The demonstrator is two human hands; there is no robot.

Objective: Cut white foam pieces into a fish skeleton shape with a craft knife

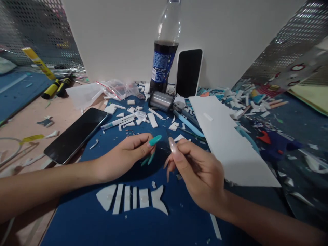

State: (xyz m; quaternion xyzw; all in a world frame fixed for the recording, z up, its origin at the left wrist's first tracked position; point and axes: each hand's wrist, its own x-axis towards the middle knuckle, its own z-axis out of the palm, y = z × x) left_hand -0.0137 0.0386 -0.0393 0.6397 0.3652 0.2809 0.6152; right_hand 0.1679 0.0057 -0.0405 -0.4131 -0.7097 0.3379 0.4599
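Above the middle of the blue mat (84, 225), my left hand (130, 153) is pinched, its thumb against the fingers; what it holds, if anything, is too small to make out. Facing it a short gap away, my right hand (196, 167) is also pinched, with a faint thin line near its fingertips that I cannot identify. Below my hands lies a row of white cut pieces in a fish shape: a pointed head (106, 197), several upright strips (127, 198) and a forked tail (159, 200). A small white scrap (154, 185) lies above the tail.
A dark bottle (162, 65) and an upright phone (189, 72) stand at the back, behind a spool (161, 101) and white scraps. Another phone (77, 135) lies left. A white sheet (230, 147), a blue-handled tool (189, 124) and a glue gun (276, 143) lie right.
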